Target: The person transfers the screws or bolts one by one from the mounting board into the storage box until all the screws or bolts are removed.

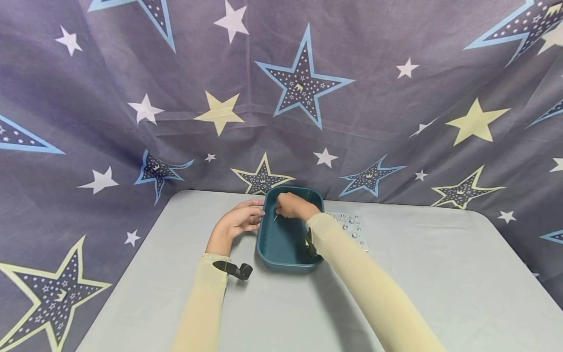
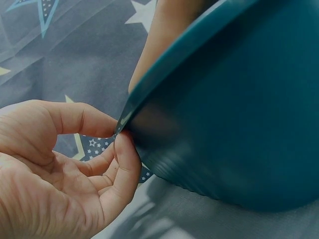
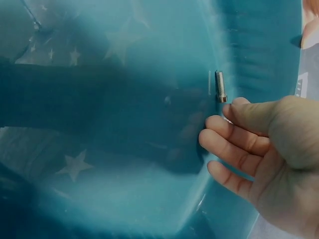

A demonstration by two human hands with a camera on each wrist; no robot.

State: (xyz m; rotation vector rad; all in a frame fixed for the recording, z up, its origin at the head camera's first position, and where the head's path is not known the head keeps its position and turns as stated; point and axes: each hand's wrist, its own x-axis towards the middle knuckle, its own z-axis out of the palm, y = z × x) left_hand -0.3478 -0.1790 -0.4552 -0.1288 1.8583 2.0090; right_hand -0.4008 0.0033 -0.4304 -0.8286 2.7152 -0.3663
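Note:
A deep teal plastic tub (image 1: 281,247) stands on the table. At its left side, my left hand (image 1: 241,218) pinches the rim between thumb and forefinger, as the left wrist view shows. Inside the tub, toward its far left, is my right hand (image 1: 292,205), its fingers bent. A small silver bolt (image 3: 221,87) is right at the thumb and forefinger tips, with its head toward them. It appears against the tub's floor; whether the fingertips pinch it I cannot tell. Part of the tub is hidden by the right forearm.
A clear plate (image 1: 361,239) with several shiny round bits lies to the right of the tub, partly behind the right sleeve. The pale grey table (image 1: 440,274) meets a star-patterned cloth (image 1: 387,137) at the back. Black straps circle both wrists.

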